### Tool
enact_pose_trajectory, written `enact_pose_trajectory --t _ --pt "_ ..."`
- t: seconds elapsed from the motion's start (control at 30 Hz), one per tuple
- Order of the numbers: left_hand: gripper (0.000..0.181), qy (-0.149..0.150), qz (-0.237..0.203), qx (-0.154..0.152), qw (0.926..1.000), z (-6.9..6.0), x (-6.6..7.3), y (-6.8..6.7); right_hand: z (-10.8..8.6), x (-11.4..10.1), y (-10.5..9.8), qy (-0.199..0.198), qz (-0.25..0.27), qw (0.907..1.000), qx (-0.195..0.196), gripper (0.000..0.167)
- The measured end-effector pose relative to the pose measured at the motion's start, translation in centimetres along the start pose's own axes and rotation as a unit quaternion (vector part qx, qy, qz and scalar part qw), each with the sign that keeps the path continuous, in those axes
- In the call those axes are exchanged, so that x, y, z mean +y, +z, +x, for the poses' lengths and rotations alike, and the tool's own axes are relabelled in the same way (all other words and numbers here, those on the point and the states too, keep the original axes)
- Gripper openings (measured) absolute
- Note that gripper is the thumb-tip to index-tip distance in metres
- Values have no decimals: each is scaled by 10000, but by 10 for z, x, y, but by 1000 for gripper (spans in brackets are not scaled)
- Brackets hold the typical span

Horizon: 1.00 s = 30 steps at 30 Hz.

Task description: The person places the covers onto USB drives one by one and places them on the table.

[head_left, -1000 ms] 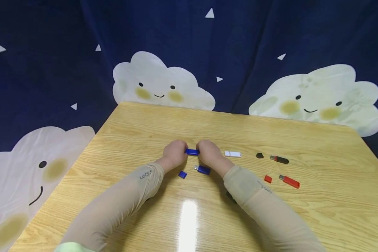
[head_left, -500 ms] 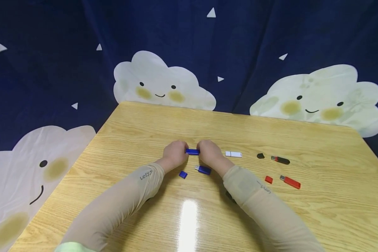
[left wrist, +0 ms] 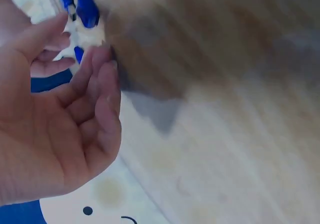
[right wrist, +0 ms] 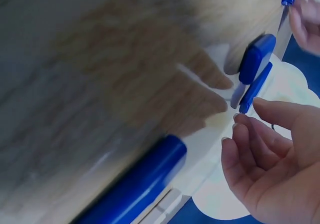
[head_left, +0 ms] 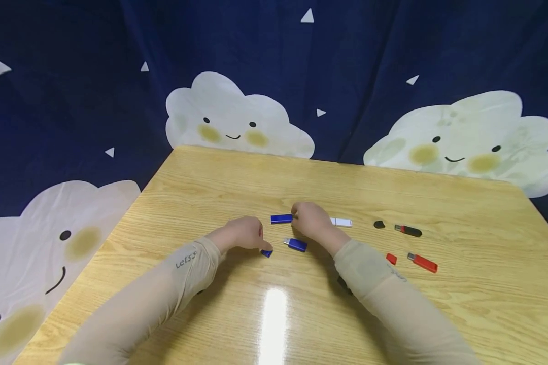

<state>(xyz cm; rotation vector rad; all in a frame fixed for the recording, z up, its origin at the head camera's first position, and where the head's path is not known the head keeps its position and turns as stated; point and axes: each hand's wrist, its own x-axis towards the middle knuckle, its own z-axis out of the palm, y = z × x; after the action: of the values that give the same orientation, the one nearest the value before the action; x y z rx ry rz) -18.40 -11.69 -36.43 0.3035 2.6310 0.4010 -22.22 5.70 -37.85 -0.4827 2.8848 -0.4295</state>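
A blue stick that looks like a capped USB drive (head_left: 281, 219) lies on the table in the head view. My right hand (head_left: 312, 220) has its fingertips beside the stick's right end, with thumb and fingers slightly apart. Below them lies an uncapped blue USB drive (head_left: 297, 245), its metal plug pointing left. My left hand (head_left: 244, 233) reaches down over a loose blue cap (head_left: 267, 254), which its fingertips partly cover. Contact cannot be told. Seen from the left wrist, that hand's fingers (left wrist: 102, 103) are loosely bent and hold nothing visible.
Right of my right hand lies a white USB drive (head_left: 342, 222). Farther right are a black cap (head_left: 379, 224), a black-and-red USB drive (head_left: 408, 231), a red cap (head_left: 391, 259) and a red USB drive (head_left: 423, 262). The wooden table (head_left: 237, 172) ends at a curtain (head_left: 338, 50).
Both hands held the blue stick's ends. My left hand has left it and moved down to the blue cap; my right hand has drawn slightly right. The stick stays in place.
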Motion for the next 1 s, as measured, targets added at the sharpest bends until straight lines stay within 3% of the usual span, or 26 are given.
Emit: enact_pose_trajectory --t 0.07,0.37,0.53,0.77,1.0 --pt "34 60 37 -190 9998 -4 1 2 -2 2 -2 -1 41 10000 -5 26" --pt "31 239 24 -241 9994 -7 4 4 -12 9 -8 43 -37 9997 -224 21" --pt "24 292 8 -149 9995 -6 2 3 -15 14 -10 25 69 9987 -495 15" --pt "20 318 -50 -69 9995 -7 3 0 -20 10 -9 -89 88 9943 -1057 25" --pt "20 360 -56 -35 9993 -8 4 1 -26 6 -7 -181 154 9921 -1233 26"
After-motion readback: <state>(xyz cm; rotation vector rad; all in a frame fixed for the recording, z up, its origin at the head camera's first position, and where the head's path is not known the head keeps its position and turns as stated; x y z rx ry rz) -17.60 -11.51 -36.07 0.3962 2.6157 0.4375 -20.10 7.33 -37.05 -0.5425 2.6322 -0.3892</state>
